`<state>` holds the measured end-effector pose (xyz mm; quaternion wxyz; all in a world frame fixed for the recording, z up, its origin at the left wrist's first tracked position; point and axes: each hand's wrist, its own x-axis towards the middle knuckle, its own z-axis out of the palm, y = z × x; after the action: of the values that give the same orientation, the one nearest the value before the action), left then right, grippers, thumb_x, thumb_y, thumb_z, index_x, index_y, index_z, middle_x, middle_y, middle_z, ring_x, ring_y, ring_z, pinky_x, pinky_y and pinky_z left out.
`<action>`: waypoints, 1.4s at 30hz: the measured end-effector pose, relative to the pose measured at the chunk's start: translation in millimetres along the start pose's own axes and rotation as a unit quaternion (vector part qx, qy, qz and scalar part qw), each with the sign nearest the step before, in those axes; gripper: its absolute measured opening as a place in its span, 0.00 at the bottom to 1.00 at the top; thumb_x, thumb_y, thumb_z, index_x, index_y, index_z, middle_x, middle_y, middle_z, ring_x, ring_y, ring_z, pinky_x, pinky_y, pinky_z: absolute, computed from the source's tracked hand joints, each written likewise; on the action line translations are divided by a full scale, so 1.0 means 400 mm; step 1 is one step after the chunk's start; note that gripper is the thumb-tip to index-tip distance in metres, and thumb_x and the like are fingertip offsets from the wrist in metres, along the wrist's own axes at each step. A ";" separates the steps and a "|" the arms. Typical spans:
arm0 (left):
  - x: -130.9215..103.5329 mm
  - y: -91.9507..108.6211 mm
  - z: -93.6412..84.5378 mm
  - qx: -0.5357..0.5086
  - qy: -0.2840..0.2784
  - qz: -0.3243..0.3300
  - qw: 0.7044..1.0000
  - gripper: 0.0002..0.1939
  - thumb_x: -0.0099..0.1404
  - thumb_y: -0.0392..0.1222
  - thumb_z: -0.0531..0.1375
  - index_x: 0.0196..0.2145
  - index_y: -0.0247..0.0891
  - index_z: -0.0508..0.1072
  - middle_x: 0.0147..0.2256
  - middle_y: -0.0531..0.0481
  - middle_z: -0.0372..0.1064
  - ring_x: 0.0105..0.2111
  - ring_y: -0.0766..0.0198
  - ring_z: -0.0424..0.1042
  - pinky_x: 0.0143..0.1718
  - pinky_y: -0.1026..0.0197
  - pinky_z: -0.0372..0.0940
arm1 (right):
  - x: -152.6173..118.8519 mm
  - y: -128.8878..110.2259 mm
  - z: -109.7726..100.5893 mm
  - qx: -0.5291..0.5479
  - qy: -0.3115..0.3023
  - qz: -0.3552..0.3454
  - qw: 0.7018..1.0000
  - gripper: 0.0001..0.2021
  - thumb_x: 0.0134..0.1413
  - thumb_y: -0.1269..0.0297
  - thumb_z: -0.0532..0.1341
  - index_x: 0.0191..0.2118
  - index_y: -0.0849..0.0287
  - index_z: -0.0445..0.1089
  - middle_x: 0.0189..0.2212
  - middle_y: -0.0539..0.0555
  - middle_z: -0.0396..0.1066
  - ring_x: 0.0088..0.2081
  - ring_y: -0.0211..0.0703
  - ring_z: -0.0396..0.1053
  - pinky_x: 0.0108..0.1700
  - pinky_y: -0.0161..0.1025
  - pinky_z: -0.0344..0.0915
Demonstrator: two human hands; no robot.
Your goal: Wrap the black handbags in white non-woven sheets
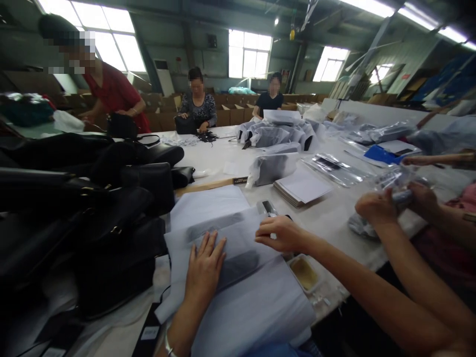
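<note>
Two hands apart: left hand splayed flat, right hand wrist-bent, fingers curled, whether gripping I can't tell. Beside heaped black bags, translucent white paper covers a dark flat bundle under the left palm. A black tag bears a white label, illegible from here.

Table: bag pile left, paper sheets front centre, one bag under the top sheet. Tub just right of the sheets. Board stack behind-right, wrapped bag behind-left of it, heap further back. Cartons behind table.
</note>
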<state>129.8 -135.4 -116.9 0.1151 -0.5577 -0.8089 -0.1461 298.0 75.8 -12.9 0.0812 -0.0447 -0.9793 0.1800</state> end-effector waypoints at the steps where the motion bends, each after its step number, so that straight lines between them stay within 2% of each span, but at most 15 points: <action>1: 0.000 0.000 0.000 0.001 -0.003 -0.001 1.000 0.20 0.72 0.41 0.52 0.60 0.47 0.67 0.64 0.45 0.58 0.64 0.47 0.58 0.57 0.36 0.61 | 0.050 0.010 0.007 -0.008 -0.022 -0.024 0.999 0.13 0.63 0.55 0.57 0.36 0.52 0.78 0.31 0.51 0.76 0.34 0.40 0.72 0.37 0.34 0.61; 5: -0.002 0.003 0.000 0.005 -0.006 -0.006 1.000 0.21 0.71 0.39 0.54 0.61 0.48 0.66 0.65 0.45 0.58 0.64 0.48 0.58 0.57 0.36 0.62 | 0.217 0.049 0.053 -0.046 -0.111 -0.094 0.988 0.09 0.58 0.59 0.61 0.32 0.52 0.78 0.29 0.49 0.77 0.31 0.39 0.71 0.33 0.33 0.58; 8: -0.001 0.004 0.004 0.009 -0.001 -0.009 1.000 0.22 0.70 0.38 0.54 0.61 0.49 0.66 0.64 0.45 0.58 0.64 0.48 0.58 0.57 0.36 0.62 | 0.290 0.059 0.075 -0.101 -0.163 -0.111 0.975 0.06 0.54 0.60 0.64 0.31 0.51 0.79 0.28 0.49 0.79 0.30 0.41 0.72 0.31 0.34 0.56; 14: 0.004 0.005 0.008 0.011 0.001 -0.010 1.000 0.21 0.70 0.37 0.54 0.59 0.48 0.67 0.64 0.44 0.59 0.63 0.47 0.59 0.56 0.36 0.63 | 0.334 0.037 0.074 -0.187 -0.191 -0.108 0.958 0.07 0.50 0.56 0.66 0.32 0.51 0.80 0.25 0.54 0.78 0.29 0.46 0.73 0.30 0.37 0.56; 16: 0.005 0.005 0.005 0.009 -0.004 -0.012 1.000 0.21 0.70 0.37 0.54 0.60 0.48 0.67 0.64 0.45 0.59 0.64 0.47 0.59 0.56 0.36 0.63 | 0.340 0.041 0.072 -0.204 -0.189 -0.084 0.957 0.12 0.49 0.51 0.67 0.32 0.53 0.80 0.27 0.57 0.78 0.32 0.49 0.74 0.32 0.37 0.58; 18: 0.005 0.005 0.002 0.006 -0.010 -0.013 1.000 0.21 0.71 0.38 0.54 0.60 0.48 0.66 0.64 0.46 0.58 0.64 0.47 0.58 0.56 0.36 0.63 | 0.339 0.059 0.067 -0.211 -0.164 -0.024 0.963 0.19 0.46 0.44 0.68 0.31 0.57 0.80 0.28 0.61 0.78 0.34 0.52 0.75 0.34 0.38 0.60; 20: 0.004 0.005 -0.002 0.003 -0.012 -0.015 1.000 0.21 0.71 0.38 0.54 0.60 0.48 0.66 0.64 0.46 0.58 0.64 0.48 0.58 0.57 0.36 0.63 | 0.319 0.089 0.058 -0.205 -0.106 0.062 0.971 0.22 0.45 0.41 0.68 0.28 0.59 0.78 0.29 0.63 0.78 0.35 0.55 0.75 0.35 0.39 0.62; 23: 0.001 0.006 -0.007 -0.004 -0.010 -0.014 1.000 0.21 0.71 0.39 0.54 0.60 0.48 0.66 0.65 0.45 0.58 0.64 0.48 0.58 0.57 0.37 0.62 | 0.236 0.139 0.040 -0.201 -0.018 0.166 0.965 0.15 0.56 0.52 0.64 0.33 0.59 0.78 0.32 0.63 0.78 0.36 0.54 0.76 0.36 0.41 0.63; 25: 0.000 0.006 -0.010 -0.008 -0.009 -0.014 1.000 0.21 0.71 0.39 0.53 0.60 0.48 0.66 0.65 0.45 0.57 0.64 0.48 0.57 0.57 0.37 0.62 | 0.144 0.165 0.034 -0.193 0.032 0.208 0.958 0.12 0.62 0.57 0.59 0.42 0.58 0.76 0.38 0.61 0.78 0.39 0.52 0.76 0.39 0.42 0.65; 27: -0.001 0.006 -0.011 -0.013 -0.009 -0.014 1.000 0.21 0.71 0.39 0.53 0.60 0.47 0.66 0.65 0.45 0.57 0.64 0.48 0.57 0.58 0.37 0.61 | 0.034 0.179 0.041 -0.147 0.113 0.248 0.951 0.14 0.62 0.57 0.57 0.48 0.57 0.74 0.45 0.59 0.77 0.45 0.50 0.74 0.45 0.43 0.67; 30: 0.000 0.006 -0.010 -0.017 -0.010 -0.013 1.000 0.21 0.72 0.40 0.52 0.60 0.46 0.66 0.65 0.45 0.57 0.64 0.47 0.57 0.58 0.36 0.61 | -0.119 0.179 0.078 -0.044 0.222 0.316 0.921 0.17 0.58 0.52 0.59 0.45 0.58 0.76 0.55 0.61 0.70 0.57 0.54 0.67 0.59 0.49 0.60; 32: 0.001 0.005 -0.009 -0.016 -0.011 -0.013 1.000 0.20 0.72 0.40 0.52 0.60 0.46 0.67 0.65 0.45 0.57 0.64 0.47 0.57 0.58 0.36 0.61 | -0.187 0.168 0.114 0.028 0.227 0.374 0.899 0.20 0.57 0.48 0.58 0.41 0.59 0.78 0.59 0.63 0.66 0.60 0.56 0.62 0.63 0.52 0.55; 36: 0.002 0.005 -0.008 -0.017 -0.012 -0.015 1.000 0.20 0.71 0.40 0.52 0.59 0.46 0.67 0.64 0.46 0.58 0.65 0.47 0.57 0.58 0.36 0.61 | -0.222 0.140 0.168 0.241 0.218 0.430 0.842 0.22 0.51 0.43 0.61 0.35 0.57 0.81 0.59 0.63 0.66 0.63 0.58 0.59 0.63 0.50 0.54; 40: 0.001 0.005 -0.011 -0.025 -0.011 -0.017 0.999 0.20 0.71 0.41 0.52 0.59 0.46 0.68 0.64 0.47 0.58 0.65 0.47 0.56 0.58 0.36 0.61 | -0.199 0.106 0.178 0.388 0.290 0.421 0.767 0.22 0.38 0.45 0.69 0.34 0.58 0.81 0.60 0.64 0.66 0.62 0.61 0.60 0.61 0.50 0.57; 42: 0.000 0.004 -0.012 -0.029 -0.011 -0.016 0.999 0.20 0.72 0.41 0.52 0.60 0.46 0.67 0.64 0.46 0.58 0.65 0.48 0.56 0.58 0.36 0.60 | -0.199 0.083 0.174 0.396 0.332 0.412 0.750 0.21 0.36 0.46 0.71 0.32 0.58 0.81 0.61 0.63 0.64 0.61 0.61 0.61 0.61 0.50 0.57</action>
<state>131.5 -136.4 -112.2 0.0873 -0.5498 -0.8142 -0.1649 366.0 73.3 -100.5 0.3294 -0.4646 -0.6181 0.5418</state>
